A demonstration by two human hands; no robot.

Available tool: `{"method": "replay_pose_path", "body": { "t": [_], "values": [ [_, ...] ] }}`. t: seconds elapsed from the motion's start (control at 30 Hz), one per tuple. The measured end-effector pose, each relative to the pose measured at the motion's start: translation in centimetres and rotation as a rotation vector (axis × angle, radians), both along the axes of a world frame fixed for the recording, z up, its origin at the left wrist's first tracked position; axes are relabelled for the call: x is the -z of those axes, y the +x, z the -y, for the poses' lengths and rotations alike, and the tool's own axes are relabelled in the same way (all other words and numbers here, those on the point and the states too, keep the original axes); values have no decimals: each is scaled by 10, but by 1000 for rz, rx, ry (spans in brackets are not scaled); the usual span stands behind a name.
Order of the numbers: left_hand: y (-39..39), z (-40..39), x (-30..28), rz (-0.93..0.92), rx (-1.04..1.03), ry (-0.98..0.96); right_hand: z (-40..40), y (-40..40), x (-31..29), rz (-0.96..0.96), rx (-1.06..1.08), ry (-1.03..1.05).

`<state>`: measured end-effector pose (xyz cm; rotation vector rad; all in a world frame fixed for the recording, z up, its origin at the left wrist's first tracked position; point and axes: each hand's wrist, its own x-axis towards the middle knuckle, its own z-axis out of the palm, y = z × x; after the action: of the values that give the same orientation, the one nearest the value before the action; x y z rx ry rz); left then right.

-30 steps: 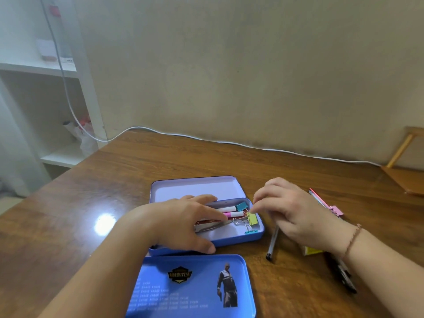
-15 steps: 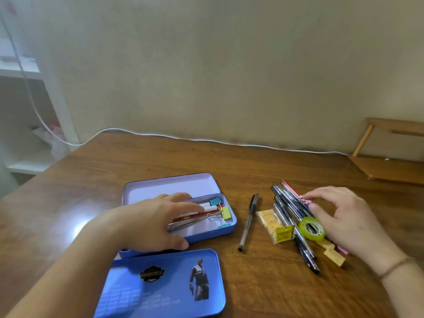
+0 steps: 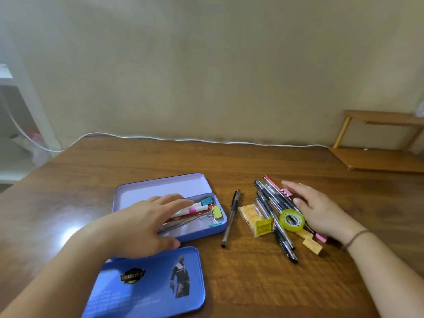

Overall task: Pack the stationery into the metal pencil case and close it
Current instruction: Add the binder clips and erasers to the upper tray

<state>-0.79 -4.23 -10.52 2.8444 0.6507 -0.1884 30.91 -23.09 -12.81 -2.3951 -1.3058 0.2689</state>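
My left hand (image 3: pixel 140 226) lies flat w/ straight fingers on the open metal pencil case (image 3: pixel 202 232); right hand (image 3: pixel 321 210), fingers relaxed, holds nothing, rests on pens (image 3: pixel 273 203) beside tape roll (image 3: pixel 291 220).

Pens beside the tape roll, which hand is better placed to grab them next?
The right hand: it rests open right on the pens by the tape roll, while the left hand lies on the case.
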Motion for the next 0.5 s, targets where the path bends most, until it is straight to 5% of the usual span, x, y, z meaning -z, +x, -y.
{"method": "replay_pose_path", "body": {
  "t": [0.23, 0.5],
  "values": [
    [0, -1, 1, -2, 11, 11, 0, -6, -7, 125, 80, 151],
    [-1, -3, 0, 13, 18, 5, 13, -61, -28, 24, -112, 630]
  ]
}}
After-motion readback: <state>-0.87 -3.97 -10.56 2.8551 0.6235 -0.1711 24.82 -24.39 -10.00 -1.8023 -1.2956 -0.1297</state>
